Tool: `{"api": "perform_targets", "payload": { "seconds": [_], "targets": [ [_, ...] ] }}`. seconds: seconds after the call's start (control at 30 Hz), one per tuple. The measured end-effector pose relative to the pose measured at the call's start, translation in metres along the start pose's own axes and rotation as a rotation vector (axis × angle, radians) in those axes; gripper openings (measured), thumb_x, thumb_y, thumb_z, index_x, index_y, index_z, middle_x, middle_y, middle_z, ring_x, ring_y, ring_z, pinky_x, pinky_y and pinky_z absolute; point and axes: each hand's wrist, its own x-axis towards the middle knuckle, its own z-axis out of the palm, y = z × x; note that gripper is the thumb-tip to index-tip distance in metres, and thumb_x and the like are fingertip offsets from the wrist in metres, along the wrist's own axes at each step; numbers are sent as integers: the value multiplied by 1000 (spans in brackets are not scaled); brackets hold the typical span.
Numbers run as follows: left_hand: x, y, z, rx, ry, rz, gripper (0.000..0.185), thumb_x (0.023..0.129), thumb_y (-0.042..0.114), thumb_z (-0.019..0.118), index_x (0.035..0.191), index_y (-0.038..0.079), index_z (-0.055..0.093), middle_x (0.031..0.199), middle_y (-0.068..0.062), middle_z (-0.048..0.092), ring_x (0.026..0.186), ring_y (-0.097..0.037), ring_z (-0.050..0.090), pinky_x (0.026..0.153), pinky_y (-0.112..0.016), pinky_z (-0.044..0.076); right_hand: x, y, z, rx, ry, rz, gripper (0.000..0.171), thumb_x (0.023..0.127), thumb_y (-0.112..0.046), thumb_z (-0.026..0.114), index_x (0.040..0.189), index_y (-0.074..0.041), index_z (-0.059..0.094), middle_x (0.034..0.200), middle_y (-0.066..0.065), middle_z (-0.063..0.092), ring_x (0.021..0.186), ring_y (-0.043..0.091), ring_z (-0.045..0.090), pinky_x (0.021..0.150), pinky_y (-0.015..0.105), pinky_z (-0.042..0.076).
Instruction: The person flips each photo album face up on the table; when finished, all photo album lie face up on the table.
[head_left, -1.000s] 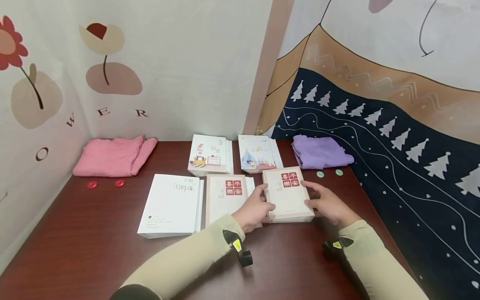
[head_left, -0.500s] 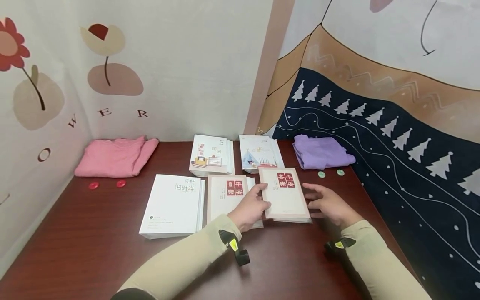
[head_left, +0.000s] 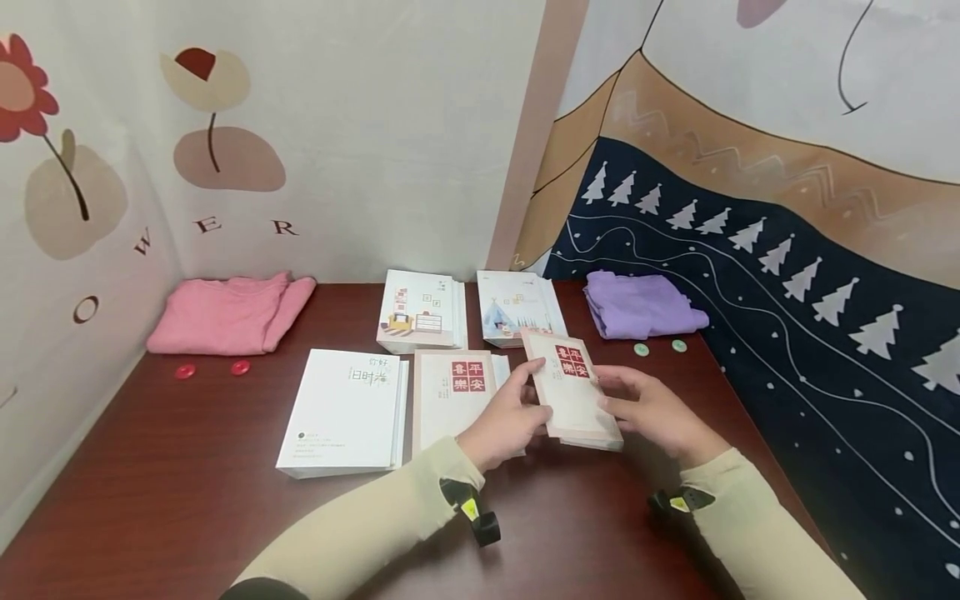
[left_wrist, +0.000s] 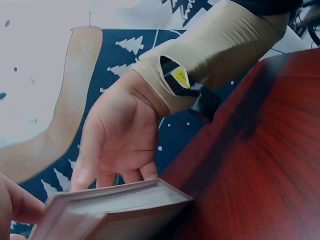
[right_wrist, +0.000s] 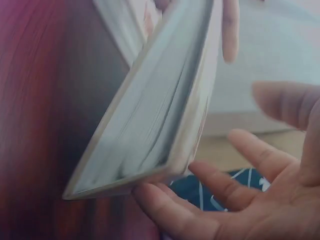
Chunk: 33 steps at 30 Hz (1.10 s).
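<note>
Item: beige book, red label on cover. I see it tilted, raised off the tabletop, at the right end of the near row.
Left hand: fingers curled on the book's left edge.
Right hand: fingers spread, slightly bent, propping the book's right side from beneath.
Beside it, flat: a matching book, then a white book.
Behind: two illustrated books.
Far corners: pink cloth, purple cloth.
</note>
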Motion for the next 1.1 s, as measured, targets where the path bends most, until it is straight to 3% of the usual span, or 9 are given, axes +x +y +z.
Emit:
{"api": "perform_targets", "payload": {
  "seconds": [0.13,0.23,0.3,0.4,0.47,0.57,0.67,0.9,1.1],
  "targets": [
    [-4,10,1,-18,-23,95,75,106,6,54,170,22,18,137,-24,54,116,-32,68,100,-52,58,-10,-10,6,96,-69,-119,67,105,-25,66,163,-13,37,157,27,44,138,45,52,101,55,58],
    [-4,13,2,-45,-73,149,75,108,7,50,171,25,12,148,-24,51,132,-38,61,106,-57,53,-17,-15,10,219,-121,-190,67,110,-26,55,168,-13,23,160,32,37,139,41,54,104,58,55],
    [-2,12,2,-57,-123,164,73,109,5,47,171,22,12,153,-24,49,138,-41,55,110,-59,49,-20,-18,11,308,-140,-236,67,113,-27,46,169,-14,12,163,34,31,138,35,56,103,56,55],
    [2,5,4,13,-192,146,70,110,7,46,170,18,13,155,-23,49,144,-39,50,115,-56,46,-21,-20,12,379,-123,-275,71,114,-24,42,170,-15,-1,167,33,19,134,35,57,97,52,58],
    [5,-1,5,83,-220,116,68,110,11,48,170,15,15,156,-21,51,146,-35,49,118,-51,44,-20,-20,12,285,-50,-258,79,111,-20,51,170,-15,0,169,29,16,136,36,53,97,47,58],
    [8,-7,5,163,-237,68,68,109,13,50,169,15,17,156,-20,53,147,-33,49,121,-49,41,-15,-14,11,7,90,-150,82,101,-14,66,169,-11,20,167,26,27,135,40,48,101,44,55],
    [9,-9,4,216,-203,35,70,108,13,53,169,13,19,156,-21,52,147,-34,48,123,-49,38,-12,-5,9,-203,163,-42,74,95,-9,71,161,-5,39,160,28,39,132,43,47,105,49,49],
    [11,-14,-8,342,-1,-27,72,104,16,58,168,11,25,168,-22,35,156,-36,34,127,-51,29,-9,9,3,-236,144,75,76,94,-5,68,163,-3,35,165,32,31,141,48,38,118,69,33],
    [11,-20,-8,344,-3,-73,72,103,14,59,165,0,26,166,-26,35,150,-37,43,123,-51,37,-1,20,6,-241,118,70,78,95,-14,74,161,-1,36,163,33,35,143,49,40,119,69,34]
  ]
}}
